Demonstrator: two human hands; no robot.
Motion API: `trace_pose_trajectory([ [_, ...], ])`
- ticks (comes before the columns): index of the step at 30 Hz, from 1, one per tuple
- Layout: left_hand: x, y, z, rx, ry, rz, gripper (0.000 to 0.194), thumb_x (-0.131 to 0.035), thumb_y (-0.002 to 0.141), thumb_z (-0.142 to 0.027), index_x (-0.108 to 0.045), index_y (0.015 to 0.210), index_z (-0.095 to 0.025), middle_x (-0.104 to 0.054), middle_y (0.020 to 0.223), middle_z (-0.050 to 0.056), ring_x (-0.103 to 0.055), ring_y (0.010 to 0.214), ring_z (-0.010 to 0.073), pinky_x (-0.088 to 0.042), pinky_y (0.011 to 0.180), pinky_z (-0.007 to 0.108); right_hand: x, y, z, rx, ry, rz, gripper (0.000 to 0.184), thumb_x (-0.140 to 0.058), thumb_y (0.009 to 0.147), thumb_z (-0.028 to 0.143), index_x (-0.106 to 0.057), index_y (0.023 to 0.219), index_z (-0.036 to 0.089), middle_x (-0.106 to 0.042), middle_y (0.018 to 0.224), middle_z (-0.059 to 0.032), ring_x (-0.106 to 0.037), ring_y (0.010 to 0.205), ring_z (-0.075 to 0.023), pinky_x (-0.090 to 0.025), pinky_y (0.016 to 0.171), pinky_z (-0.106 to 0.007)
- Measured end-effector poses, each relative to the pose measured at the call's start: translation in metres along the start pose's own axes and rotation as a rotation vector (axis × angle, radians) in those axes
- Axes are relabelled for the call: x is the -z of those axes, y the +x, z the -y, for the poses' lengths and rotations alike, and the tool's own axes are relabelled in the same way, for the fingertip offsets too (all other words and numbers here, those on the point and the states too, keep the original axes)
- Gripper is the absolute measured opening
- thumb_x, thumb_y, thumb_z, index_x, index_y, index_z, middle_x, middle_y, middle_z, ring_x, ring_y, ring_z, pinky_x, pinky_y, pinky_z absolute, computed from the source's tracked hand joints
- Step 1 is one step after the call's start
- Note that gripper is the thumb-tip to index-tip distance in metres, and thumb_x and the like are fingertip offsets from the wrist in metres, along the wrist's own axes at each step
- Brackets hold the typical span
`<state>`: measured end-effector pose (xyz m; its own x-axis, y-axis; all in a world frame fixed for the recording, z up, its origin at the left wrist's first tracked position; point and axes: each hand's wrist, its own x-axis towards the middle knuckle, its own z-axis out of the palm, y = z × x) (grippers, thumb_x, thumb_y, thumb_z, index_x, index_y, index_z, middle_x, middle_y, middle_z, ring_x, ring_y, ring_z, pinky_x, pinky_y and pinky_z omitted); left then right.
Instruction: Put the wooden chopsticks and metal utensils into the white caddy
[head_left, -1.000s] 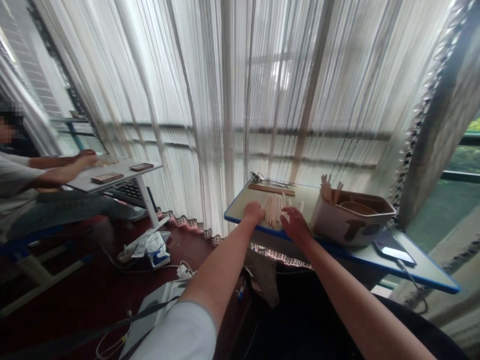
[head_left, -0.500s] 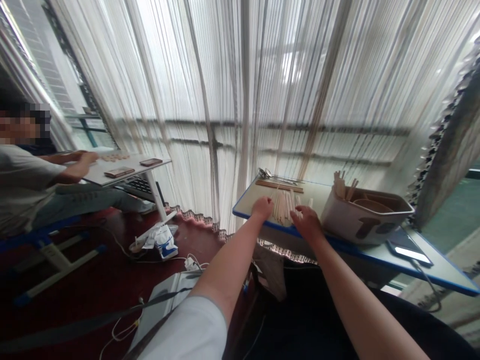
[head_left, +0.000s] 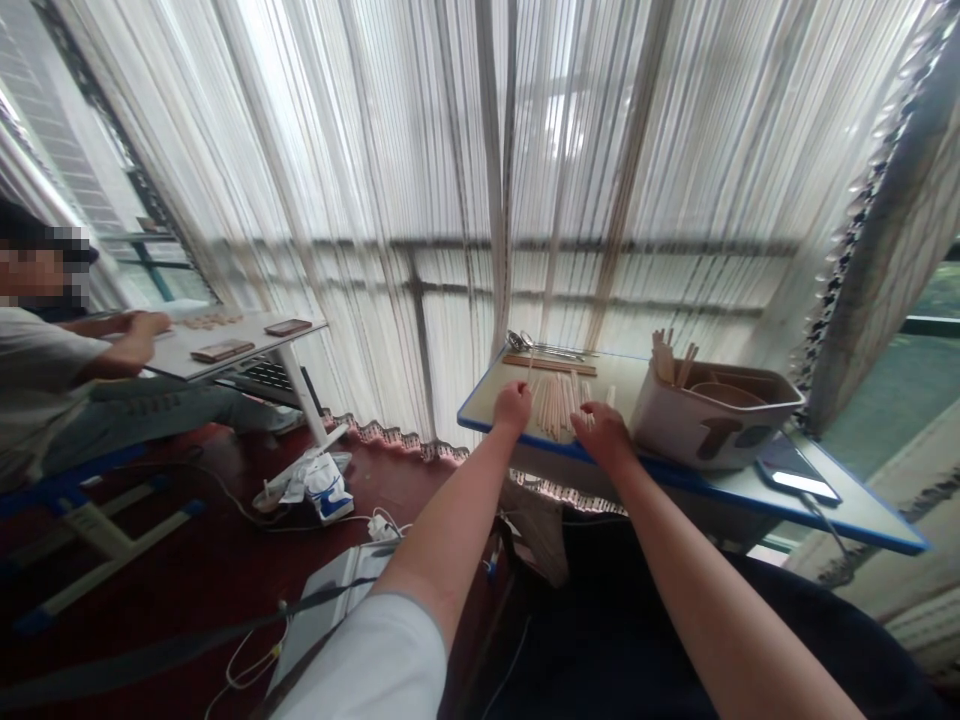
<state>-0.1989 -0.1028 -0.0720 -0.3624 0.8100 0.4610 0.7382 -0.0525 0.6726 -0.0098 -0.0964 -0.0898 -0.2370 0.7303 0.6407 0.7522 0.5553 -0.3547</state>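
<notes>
Near the front edge of the small desk, my left hand is closed, with one thin pale wooden chopstick sticking up from its fingers. Just to its right, a row of loose pale chopsticks lies fanned on the desk. My right hand is at the right side of this row, fingers bent and slightly apart, their tips touching or very close to the nearest sticks. Brown chopsticks and long-handled metal utensils lie along the back of the desk.
A pinkish bin holding more wooden sticks and a brown bowl stands right of my right hand. Beyond it lies a phone with a cable. Curtains hang behind. At left, a person sits at another table.
My left hand has raised a chopstick, which now stands upright in its fingers. My right hand stays beside the row, with its fingers more bent. The camera view has shifted slightly.
</notes>
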Motion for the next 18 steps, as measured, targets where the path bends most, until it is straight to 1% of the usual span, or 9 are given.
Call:
trace_pose_trajectory([
  [2,0.002,-0.003,-0.001,-0.015,-0.014,-0.031,0.024,-0.042,0.087,-0.021,-0.062,0.098,-0.013,-0.065,0.099,0.01,-0.059,0.097,0.0178,-0.043,0.088,0.028,0.003,-0.002,0.003,0.027,0.019,0.005,0.032,-0.043,0.082,0.036,-0.061,0.094,0.013,-0.063,0.096,-0.0141,-0.055,0.095,-0.0256,-0.04,0.091,-0.041],
  [4,0.005,-0.009,-0.004,-0.076,-0.04,-0.082,0.024,-0.041,0.088,-0.021,-0.061,0.099,-0.013,-0.064,0.1,0.01,-0.058,0.098,0.0169,-0.043,0.089,0.027,0.011,-0.003,0.008,0.094,0.083,0.035,0.03,-0.041,0.083,0.033,-0.061,0.095,0.014,-0.062,0.098,-0.0131,-0.054,0.097,-0.0241,-0.04,0.092,-0.04],
  [6,0.009,-0.015,-0.01,-0.165,-0.069,-0.169,0.023,-0.04,0.089,-0.021,-0.058,0.1,-0.014,-0.062,0.101,0.01,-0.057,0.097,0.016,-0.043,0.088,0.027,0.024,-0.001,0.017,0.153,0.189,0.105,0.03,-0.04,0.084,0.032,-0.058,0.102,0.015,-0.062,0.098,-0.0111,-0.056,0.093,-0.021,-0.043,0.087,-0.037],
  [8,0.01,-0.023,-0.022,-0.228,-0.086,-0.265,0.023,-0.037,0.091,-0.023,-0.056,0.102,-0.015,-0.061,0.098,0.009,-0.058,0.093,0.0155,-0.044,0.085,0.027,0.044,0.006,0.028,0.147,0.277,0.159,0.033,-0.04,0.085,0.033,-0.054,0.109,0.016,-0.062,0.097,-0.0097,-0.058,0.084,-0.018,-0.047,0.079,-0.033],
  [10,0.008,-0.031,-0.04,-0.329,-0.108,-0.31,0.022,-0.036,0.092,-0.025,-0.054,0.1,-0.015,-0.06,0.095,0.009,-0.058,0.088,0.015,-0.046,0.081,0.027,0.069,0.018,0.039,0.087,0.302,0.125,0.034,-0.04,0.086,0.037,-0.054,0.11,0.017,-0.062,0.097,-0.0097,-0.059,0.079,-0.0171,-0.047,0.074,-0.033],
  [13,-0.002,-0.047,-0.076,-0.522,-0.152,-0.323,0.018,-0.037,0.091,-0.024,-0.052,0.097,-0.016,-0.059,0.09,0.007,-0.057,0.082,0.0142,-0.046,0.076,0.027,0.114,0.036,0.052,-0.018,0.372,-0.007,0.038,-0.045,0.084,0.042,-0.051,0.112,0.017,-0.063,0.097,-0.0098,-0.06,0.076,-0.0175,-0.048,0.07,-0.034],
  [14,-0.007,-0.053,-0.09,-0.586,-0.169,-0.321,0.017,-0.037,0.091,-0.023,-0.052,0.096,-0.016,-0.058,0.089,0.007,-0.057,0.082,0.0141,-0.047,0.075,0.027,0.131,0.039,0.053,-0.029,0.429,-0.042,0.039,-0.046,0.084,0.042,-0.049,0.114,0.017,-0.063,0.097,-0.009,-0.061,0.073,-0.0166,-0.048,0.067,-0.033],
  [16,-0.017,-0.065,-0.118,-0.703,-0.209,-0.302,0.016,-0.038,0.09,-0.022,-0.051,0.098,-0.017,-0.057,0.089,0.007,-0.056,0.083,0.0142,-0.047,0.074,0.027,0.164,0.039,0.053,-0.013,0.509,-0.086,0.034,-0.042,0.086,0.041,-0.05,0.11,0.018,-0.064,0.091,-0.0067,-0.061,0.07,-0.0149,-0.048,0.064,-0.031],
  [18,-0.027,-0.074,-0.145,-0.806,-0.254,-0.271,0.017,-0.038,0.09,-0.022,-0.049,0.102,-0.017,-0.057,0.092,0.008,-0.056,0.086,0.0146,-0.048,0.076,0.028,0.198,0.032,0.05,0.032,0.475,-0.122,0.029,-0.042,0.088,0.042,-0.055,0.096,0.018,-0.064,0.081,-0.0042,-0.061,0.068,-0.0141,-0.048,0.063,-0.029],
])
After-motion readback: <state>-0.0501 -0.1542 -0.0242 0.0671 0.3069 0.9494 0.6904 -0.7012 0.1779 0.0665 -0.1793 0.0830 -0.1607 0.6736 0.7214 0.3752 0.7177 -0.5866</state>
